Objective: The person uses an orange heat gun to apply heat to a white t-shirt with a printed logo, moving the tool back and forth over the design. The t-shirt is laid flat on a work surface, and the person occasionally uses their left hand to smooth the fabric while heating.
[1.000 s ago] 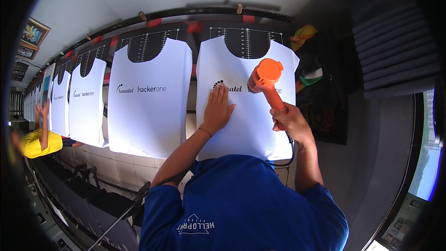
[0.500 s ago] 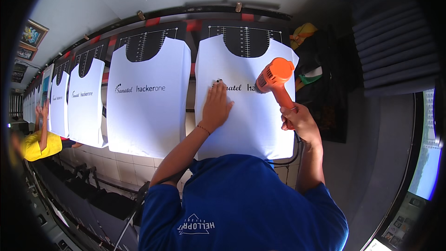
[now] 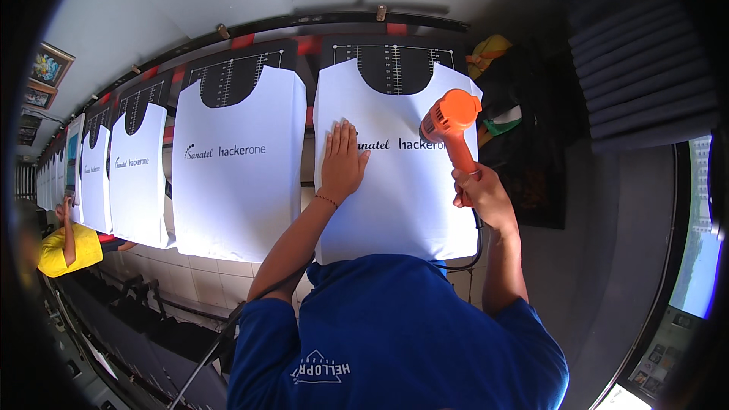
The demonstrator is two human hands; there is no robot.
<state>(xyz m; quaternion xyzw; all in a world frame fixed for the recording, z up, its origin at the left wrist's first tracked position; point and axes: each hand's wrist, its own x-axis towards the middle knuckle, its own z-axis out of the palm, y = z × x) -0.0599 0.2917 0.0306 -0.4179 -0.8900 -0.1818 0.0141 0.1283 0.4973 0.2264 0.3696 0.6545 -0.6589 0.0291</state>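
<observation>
We see the left hand lying flat, fingers together and stretched out, pressed on the white shirt that is pulled over a dark printing board at about twelve o'clock in the view. The palm covers the start of the dark printed line across the chest. The right hand sits at roughly two o'clock from the left one, its fingers wrapped tight round the handle of an orange heat gun. The gun's head hangs just over the right end of the printed line; we cannot tell whether it touches the cloth. A black cord runs down from the handle past the shirt's lower right corner.

At nine o'clock from this shirt a second white shirt rests on its own board, and more white shirts follow in a row toward the left rim. At about eight o'clock, far off, a person in a yellow top stands beside that row.
</observation>
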